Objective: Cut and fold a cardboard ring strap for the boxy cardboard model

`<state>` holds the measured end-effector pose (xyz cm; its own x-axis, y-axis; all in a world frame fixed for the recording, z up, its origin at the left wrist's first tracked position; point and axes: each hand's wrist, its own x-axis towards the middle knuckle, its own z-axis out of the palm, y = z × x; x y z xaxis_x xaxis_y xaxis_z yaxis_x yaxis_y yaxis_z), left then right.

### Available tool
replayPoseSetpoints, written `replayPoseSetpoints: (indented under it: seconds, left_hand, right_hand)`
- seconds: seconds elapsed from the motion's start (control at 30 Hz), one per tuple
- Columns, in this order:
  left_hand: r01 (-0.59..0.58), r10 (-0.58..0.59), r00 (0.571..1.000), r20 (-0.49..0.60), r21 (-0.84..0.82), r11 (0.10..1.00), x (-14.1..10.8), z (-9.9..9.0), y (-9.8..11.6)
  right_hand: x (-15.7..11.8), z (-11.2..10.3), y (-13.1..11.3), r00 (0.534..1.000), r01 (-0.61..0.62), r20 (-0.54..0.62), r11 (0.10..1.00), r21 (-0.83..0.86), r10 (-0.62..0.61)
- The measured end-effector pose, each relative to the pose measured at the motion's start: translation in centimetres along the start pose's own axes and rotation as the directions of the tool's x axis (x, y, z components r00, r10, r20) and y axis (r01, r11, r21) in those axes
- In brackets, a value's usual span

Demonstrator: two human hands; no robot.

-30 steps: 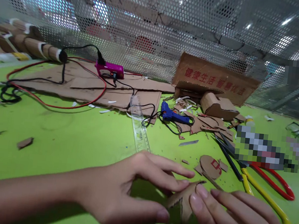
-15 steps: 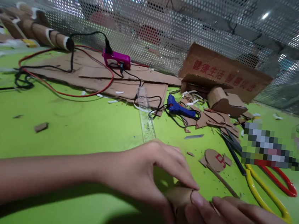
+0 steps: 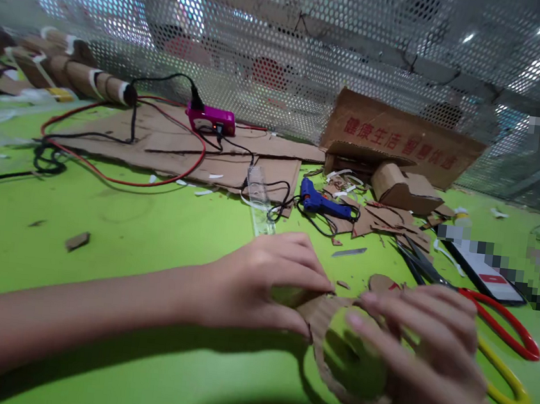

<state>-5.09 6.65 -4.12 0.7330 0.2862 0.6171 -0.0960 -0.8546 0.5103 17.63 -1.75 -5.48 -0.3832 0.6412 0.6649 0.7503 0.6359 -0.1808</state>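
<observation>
A strip of cardboard curled into a ring (image 3: pixel 320 326) stands over the green table between my hands, its inner side showing. My left hand (image 3: pixel 256 284) pinches the ring's left side between thumb and fingers. Around its right side is my right hand (image 3: pixel 433 348), slightly blurred, with one finger over the opening and others against the upper edge; its thumb is hidden. Just behind the right hand lies a round cardboard disc (image 3: pixel 381 282), partly covered. Scissors with red and yellow handles (image 3: pixel 511 320) are right of it, their yellow loop partly behind the hand.
A blue glue gun (image 3: pixel 323 201), a clear ruler (image 3: pixel 260 204) and a loose blade (image 3: pixel 349 252) lie ahead. Behind are a pink power adapter (image 3: pixel 211 120) with cables, flat cardboard sheets (image 3: pixel 273 170), a printed cardboard panel (image 3: pixel 402 135) and a mesh screen. A phone (image 3: pixel 485 269) sits right.
My right hand has moved up and away from me, its fingers more raised. The cardboard has turned so its ring opening now shows. My left hand keeps its pinch, shifted slightly left.
</observation>
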Motion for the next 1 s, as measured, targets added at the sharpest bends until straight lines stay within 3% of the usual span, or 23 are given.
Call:
replayPoseSetpoints:
  seconds: [0.07, 0.1, 0.17, 0.23, 0.27, 0.33, 0.4, 0.5, 0.57, 0.8, 1.0]
  left_hand:
    - [-0.062, 0.065, 0.997, -0.028, 0.116, 0.991, -0.2, 0.0, -0.1]
    - [-0.072, 0.080, 0.996, -0.047, 0.160, 0.985, -0.3, 0.1, -0.2]
    - [-0.068, 0.092, 0.992, -0.090, 0.235, 0.969, -0.5, 0.5, -0.2]
    - [-0.067, 0.107, 0.987, -0.121, 0.301, 0.951, -0.6, 1.0, -0.3]
    - [-0.070, 0.118, 0.985, -0.130, 0.328, 0.942, -0.7, 1.2, -0.3]
    - [-0.083, 0.142, 0.981, -0.135, 0.371, 0.925, -0.9, 1.7, -0.3]
    - [-0.088, 0.150, 0.981, -0.127, 0.398, 0.913, -1.0, 2.0, 0.0]
    - [-0.077, 0.133, 0.985, -0.105, 0.420, 0.904, -1.0, 2.1, 0.6]
    - [-0.065, 0.125, 0.987, -0.105, 0.447, 0.892, -0.9, 2.0, 1.0]
    - [0.061, -0.019, 0.995, -0.102, 0.434, 0.899, -0.3, 2.5, 1.9]
    - [0.131, -0.109, 0.990, -0.092, 0.282, 0.951, -0.7, 2.9, 1.5]
  right_hand:
    - [1.0, -0.3, 0.2, 0.986, -0.152, -0.023, 0.954, 0.259, 0.163]
    - [1.4, -0.3, 0.2, 0.951, -0.289, 0.033, 0.853, 0.435, 0.306]
    - [1.9, 0.1, 0.0, 0.824, -0.522, 0.267, 0.487, 0.700, 0.499]
    - [2.2, 0.6, -0.4, 0.705, -0.623, 0.466, 0.153, 0.767, 0.536]
    - [2.3, 0.9, -0.7, 0.651, -0.659, 0.539, 0.045, 0.751, 0.535]
    - [2.5, 1.3, -1.3, 0.545, -0.723, 0.627, -0.066, 0.687, 0.556]
    - [2.7, 1.5, -2.0, 0.454, -0.760, 0.659, -0.126, 0.638, 0.600]
    - [3.0, 1.1, -2.5, 0.402, -0.757, 0.672, -0.187, 0.626, 0.622]
    - [3.1, 0.7, -2.5, 0.416, -0.758, 0.673, -0.176, 0.629, 0.612]
    - [3.3, 0.5, -2.2, 0.456, -0.829, 0.670, 0.006, 0.559, 0.586]
    - [3.1, 1.0, -2.8, 0.457, -0.781, 0.609, -0.036, 0.624, 0.648]
